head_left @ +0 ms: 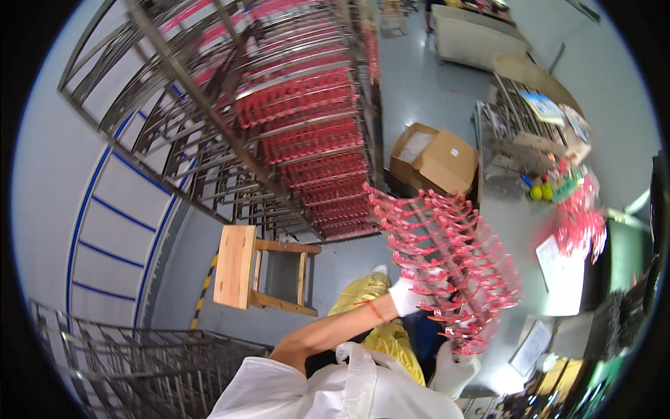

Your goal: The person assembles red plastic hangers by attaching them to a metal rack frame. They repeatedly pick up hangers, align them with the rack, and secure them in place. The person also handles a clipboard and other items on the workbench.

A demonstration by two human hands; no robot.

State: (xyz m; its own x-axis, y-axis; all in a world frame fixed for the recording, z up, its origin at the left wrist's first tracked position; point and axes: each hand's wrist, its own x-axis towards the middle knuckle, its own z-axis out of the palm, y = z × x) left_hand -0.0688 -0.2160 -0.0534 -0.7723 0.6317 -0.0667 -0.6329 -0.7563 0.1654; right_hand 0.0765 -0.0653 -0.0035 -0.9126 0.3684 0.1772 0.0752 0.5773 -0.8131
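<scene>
A long rack hung with rows of small, curved, translucent pinkish-red plastic parts (pixel 447 258) slants in front of me, from the cardboard box down toward my lap. My left hand (pixel 410 296), in a white glove with a red string at the wrist, is closed on the rack's left side; its fingertips are partly hidden by the parts. At the near end my right hand (pixel 455 370), also white-gloved, grips the rack's lower tip. What lies between those fingers is mostly covered.
A tall metal shelf rack (pixel 279 140) at the left carries rows of similar red parts. A wooden stool (pixel 237 269) stands below it. At right, a metal table (pixel 513 230) holds papers (pixel 562 279) and a blurred red bundle (pixel 583 220). An open cardboard box (pixel 443 160) sits ahead.
</scene>
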